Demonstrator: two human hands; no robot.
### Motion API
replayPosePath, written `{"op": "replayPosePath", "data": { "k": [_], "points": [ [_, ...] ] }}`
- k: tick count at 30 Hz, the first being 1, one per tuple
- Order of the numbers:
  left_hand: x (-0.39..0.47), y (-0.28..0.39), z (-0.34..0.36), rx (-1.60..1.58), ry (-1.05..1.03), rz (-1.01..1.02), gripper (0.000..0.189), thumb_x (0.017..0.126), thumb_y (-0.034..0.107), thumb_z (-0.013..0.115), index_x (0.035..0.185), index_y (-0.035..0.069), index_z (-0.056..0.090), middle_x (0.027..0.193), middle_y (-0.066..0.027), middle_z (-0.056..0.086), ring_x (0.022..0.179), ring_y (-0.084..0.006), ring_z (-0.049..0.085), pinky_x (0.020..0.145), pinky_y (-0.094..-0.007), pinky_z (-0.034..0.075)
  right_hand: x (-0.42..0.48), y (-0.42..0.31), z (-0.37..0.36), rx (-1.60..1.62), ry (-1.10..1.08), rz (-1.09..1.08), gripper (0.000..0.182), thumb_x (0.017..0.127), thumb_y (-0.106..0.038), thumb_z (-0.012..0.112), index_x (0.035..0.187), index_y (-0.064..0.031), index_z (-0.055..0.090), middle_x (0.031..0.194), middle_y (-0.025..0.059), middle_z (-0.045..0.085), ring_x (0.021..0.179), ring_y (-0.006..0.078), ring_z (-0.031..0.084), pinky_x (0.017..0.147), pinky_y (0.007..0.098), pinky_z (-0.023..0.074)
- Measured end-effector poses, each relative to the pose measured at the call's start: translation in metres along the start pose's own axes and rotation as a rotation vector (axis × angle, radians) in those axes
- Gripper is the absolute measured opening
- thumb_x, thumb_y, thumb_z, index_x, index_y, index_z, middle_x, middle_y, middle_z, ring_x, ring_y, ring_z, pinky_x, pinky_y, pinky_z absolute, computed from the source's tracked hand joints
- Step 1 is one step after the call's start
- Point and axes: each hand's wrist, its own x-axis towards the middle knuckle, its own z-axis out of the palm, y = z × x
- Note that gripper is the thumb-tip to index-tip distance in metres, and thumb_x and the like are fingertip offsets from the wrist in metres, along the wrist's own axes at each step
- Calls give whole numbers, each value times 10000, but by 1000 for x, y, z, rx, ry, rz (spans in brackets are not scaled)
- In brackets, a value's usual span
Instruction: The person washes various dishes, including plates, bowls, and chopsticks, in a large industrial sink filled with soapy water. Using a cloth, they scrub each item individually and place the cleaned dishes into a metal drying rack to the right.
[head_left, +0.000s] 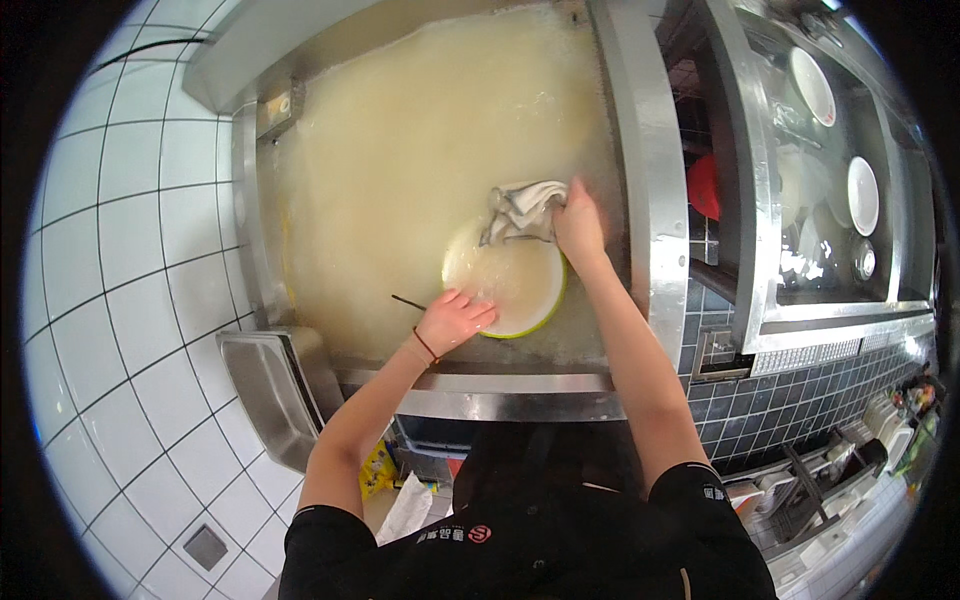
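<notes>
A white bowl with a green rim (525, 300) lies partly under the cloudy water of a large stainless steel sink (510, 382). My left hand (454, 322) rests on the bowl's near left edge, its fingers over the inside; whether it grips the rim cannot be told. At the bowl's far right side, my right hand (581, 225) holds a wet, pale cloth with dark edging (525, 210), which hangs over the far part of the bowl. A thin dark stick or handle (407, 302) pokes out of the water beside my left hand.
Right of the sink, a second steel basin (757, 187) holds white bowls (862, 196) in water. A red round object (703, 187) sits between the basins. An empty-looking steel pan (262, 382) stands at the near left corner, by the white tiled wall (127, 292).
</notes>
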Motion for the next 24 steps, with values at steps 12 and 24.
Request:
{"op": "replayPosePath", "data": {
  "k": [12,24],
  "points": [
    [57,-20,-80,-1523,775,-1117,455,982,385,427,1112,-31,558,1072,-53,607,939,-144,570,821,-267,450,-67,-45,-23,689,-53,-211,271,757,-153,558,1000,-49,617,911,186,624,733,323,602,650,392,487],
    [89,18,-132,-1441,1038,-1120,304,995,286,414,997,22,564,941,-46,620,808,-110,569,731,-264,467,-25,-103,-22,375,-20,-407,431,797,-432,578,1050,-85,615,1128,139,587,1062,321,533,920,436,395]
  ]
}}
